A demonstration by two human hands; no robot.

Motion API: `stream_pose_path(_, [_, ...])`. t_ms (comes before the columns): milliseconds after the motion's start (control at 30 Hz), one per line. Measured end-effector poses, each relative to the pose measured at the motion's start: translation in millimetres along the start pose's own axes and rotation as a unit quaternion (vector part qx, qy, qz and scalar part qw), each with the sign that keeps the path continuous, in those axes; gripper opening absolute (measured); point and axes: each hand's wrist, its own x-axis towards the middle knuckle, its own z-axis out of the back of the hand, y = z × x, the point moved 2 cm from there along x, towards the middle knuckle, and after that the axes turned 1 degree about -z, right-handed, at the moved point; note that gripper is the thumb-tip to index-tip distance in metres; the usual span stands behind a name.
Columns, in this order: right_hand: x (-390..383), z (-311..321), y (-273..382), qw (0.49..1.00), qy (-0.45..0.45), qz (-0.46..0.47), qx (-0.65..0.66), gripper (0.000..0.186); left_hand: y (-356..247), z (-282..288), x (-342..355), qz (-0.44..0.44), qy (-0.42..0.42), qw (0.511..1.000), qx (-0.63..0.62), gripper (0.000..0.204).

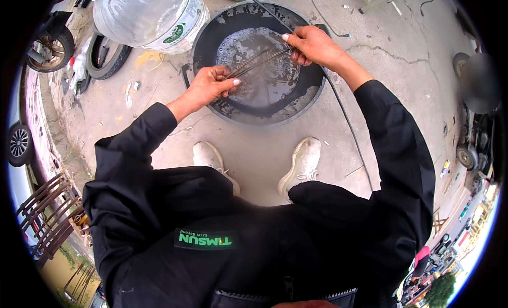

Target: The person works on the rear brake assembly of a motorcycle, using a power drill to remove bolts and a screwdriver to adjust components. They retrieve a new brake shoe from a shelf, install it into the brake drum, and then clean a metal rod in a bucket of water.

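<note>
A round black basin (309,99) with shallow murky water stands on the ground in front of me. Above it I hold a thin, dark, ribbed strip (253,63), its exact kind unclear, between both hands. My left hand (209,85) pinches the near left end, thumb on top. At the far right, my right hand (315,46) is closed around the other end, fingertips turned down. A long black cable or hose (338,104) crosses the basin's far right side and passes at my right hand; whether the fingers grip it is hidden.
A large clear plastic bottle (145,16) stands against the basin's left rim. Farther left lie a black tyre (114,67) and a wheel (55,51). My white shoes (301,162) flank the near side. A slatted wooden bench (47,212) is at left; vehicles (468,157) line the right.
</note>
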Motion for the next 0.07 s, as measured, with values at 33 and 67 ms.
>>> stream_pose_path(33, [-10.0, 1.7, 2.2, 0.999, 0.003, -0.034, -0.008, 0.043, -3.5, -4.6, -0.2, -0.010, 0.006, 1.000, 0.010, 0.022])
stream_pose_path(67, [-19.6, 4.6, 2.4, 0.998, 0.006, -0.067, -0.015, 0.045, -5.5, -8.7, 0.5, -0.019, 0.011, 1.000, 0.020, 0.022])
